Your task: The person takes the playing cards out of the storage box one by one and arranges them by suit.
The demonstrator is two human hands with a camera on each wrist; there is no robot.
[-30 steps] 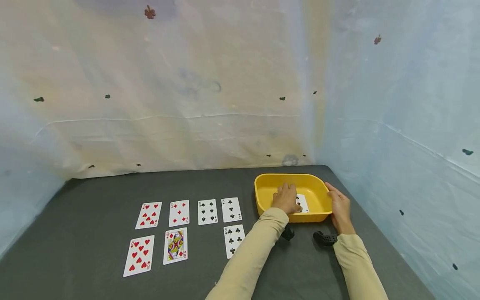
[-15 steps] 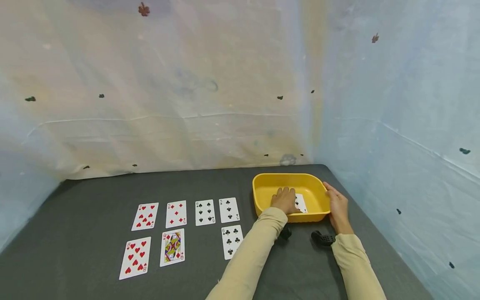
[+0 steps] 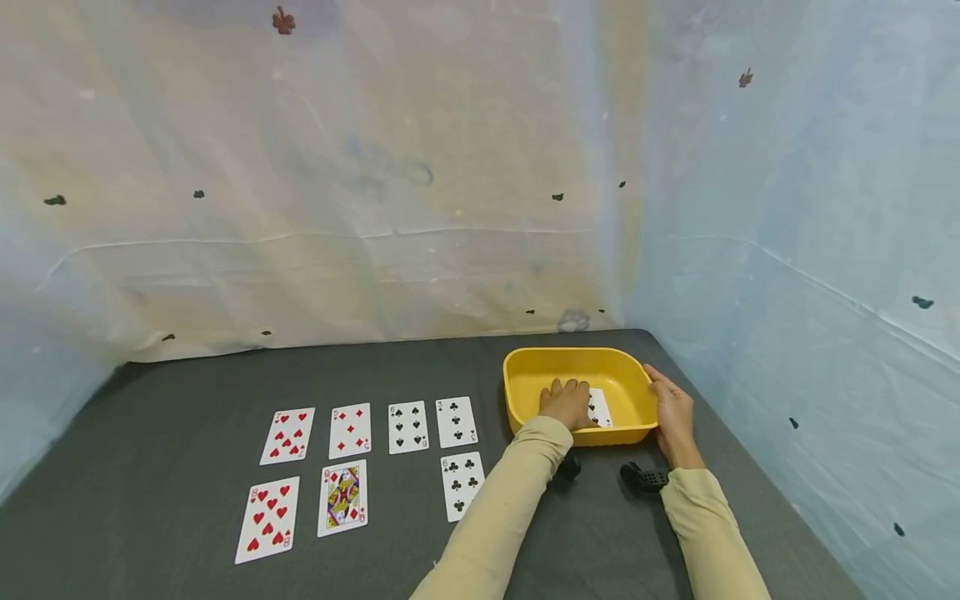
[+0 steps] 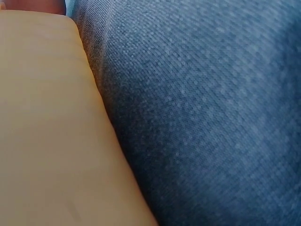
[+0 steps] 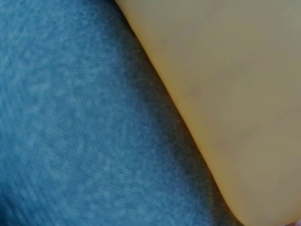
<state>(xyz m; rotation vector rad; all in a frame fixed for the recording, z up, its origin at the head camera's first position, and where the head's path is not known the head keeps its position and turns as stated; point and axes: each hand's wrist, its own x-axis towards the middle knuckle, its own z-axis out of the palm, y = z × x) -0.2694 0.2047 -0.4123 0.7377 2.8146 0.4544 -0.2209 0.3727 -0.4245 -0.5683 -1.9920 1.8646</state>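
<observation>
A yellow plastic basin (image 3: 577, 356) stands at the right of the dark-covered table in the head view. My left hand (image 3: 567, 405) reaches down inside it over the front wall, fingers bent and their tips hidden. A black-suited playing card (image 3: 600, 410) lies in the basin, partly covered by that hand's thumb side; I cannot tell whether the fingers pinch it. My right hand (image 3: 675, 417) grips the basin's right rim. The basin's outer wall (image 4: 51, 103) fills much of the left wrist view, and the same wall (image 5: 240, 94) the right wrist view.
Face-up cards lie in two rows to the left: seven of hearts (image 3: 288, 435), five of diamonds (image 3: 349, 430), six of spades (image 3: 408, 427) and three of clubs (image 3: 457, 422) behind; eight of hearts (image 3: 267, 520), queen of diamonds (image 3: 342, 497) and six of clubs (image 3: 460, 482) in front.
The head view has shifted slightly, moving everything a little to the left in it. Both hands keep their places at the basin, and the cards on the table stay put.
</observation>
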